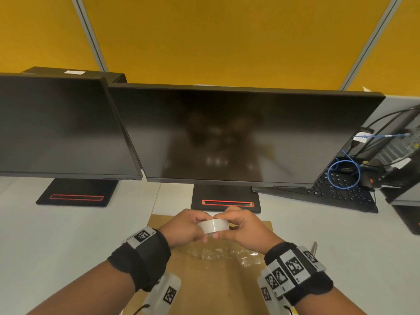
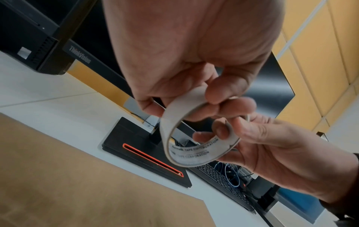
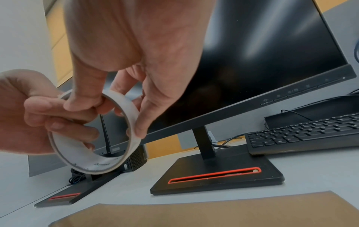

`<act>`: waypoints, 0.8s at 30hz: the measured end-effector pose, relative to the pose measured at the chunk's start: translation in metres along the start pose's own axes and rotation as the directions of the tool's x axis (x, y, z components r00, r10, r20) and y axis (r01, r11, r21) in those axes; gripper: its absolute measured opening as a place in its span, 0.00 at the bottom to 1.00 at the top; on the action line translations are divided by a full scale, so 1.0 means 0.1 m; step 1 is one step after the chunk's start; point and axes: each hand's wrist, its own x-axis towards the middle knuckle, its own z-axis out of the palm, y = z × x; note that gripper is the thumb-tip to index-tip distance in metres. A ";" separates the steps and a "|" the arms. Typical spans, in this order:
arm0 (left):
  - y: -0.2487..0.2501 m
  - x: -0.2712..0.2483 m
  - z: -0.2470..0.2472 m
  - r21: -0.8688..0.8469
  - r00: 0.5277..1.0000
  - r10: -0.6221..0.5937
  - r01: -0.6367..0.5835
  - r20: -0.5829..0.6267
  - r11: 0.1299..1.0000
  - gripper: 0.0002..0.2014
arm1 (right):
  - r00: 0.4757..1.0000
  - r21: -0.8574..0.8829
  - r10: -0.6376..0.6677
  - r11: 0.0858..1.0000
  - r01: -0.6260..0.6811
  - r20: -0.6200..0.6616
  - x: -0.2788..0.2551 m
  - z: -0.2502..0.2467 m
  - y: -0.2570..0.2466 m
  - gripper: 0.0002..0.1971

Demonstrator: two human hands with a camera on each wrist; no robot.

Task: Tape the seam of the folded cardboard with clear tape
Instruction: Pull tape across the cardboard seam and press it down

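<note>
A nearly spent roll of clear tape point(image 1: 213, 226) on a whitish core is held in the air between both hands. My left hand point(image 1: 185, 228) pinches the roll point(image 2: 194, 152) at its left side, thumb on top. My right hand point(image 1: 242, 227) grips the roll point(image 3: 93, 159) on its right side, thumb and fingers curled round the rim. Below them lies the brown folded cardboard point(image 1: 211, 287) flat on the desk, with crumpled clear tape point(image 1: 227, 255) stuck across its seam.
Two dark monitors point(image 1: 238, 135) stand behind on black bases point(image 1: 226, 197). A black keyboard point(image 1: 341, 192) with blue cable point(image 1: 344, 173) lies at the right. A small black computer point(image 3: 136, 159) sits behind the left monitor. White desk point(image 1: 56, 235) spreads around the cardboard.
</note>
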 end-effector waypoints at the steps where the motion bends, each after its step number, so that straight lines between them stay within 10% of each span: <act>1: -0.02 -0.01 0.00 0.009 1.000 -0.001 0.001 0.005 1.000 0.18 | 1.000 -0.007 0.006 1.000 -0.006 -0.014 0.00 -0.01 0.01 0.17; 7: -0.10 -0.13 0.14 0.102 0.966 0.219 -0.206 -0.135 0.973 0.28 | 0.991 0.095 -0.006 0.995 0.019 -0.132 0.00 -0.02 0.04 0.17; 12: -0.12 -0.13 0.08 0.432 0.786 0.466 -0.284 -0.407 0.856 0.06 | 0.982 0.166 0.042 0.986 -0.011 -0.183 0.00 0.02 0.07 0.17; 24: -0.17 -0.14 0.04 0.622 0.814 0.479 -0.196 -0.328 0.758 0.07 | 0.972 0.110 0.049 0.994 -0.024 -0.232 0.04 0.07 0.07 0.15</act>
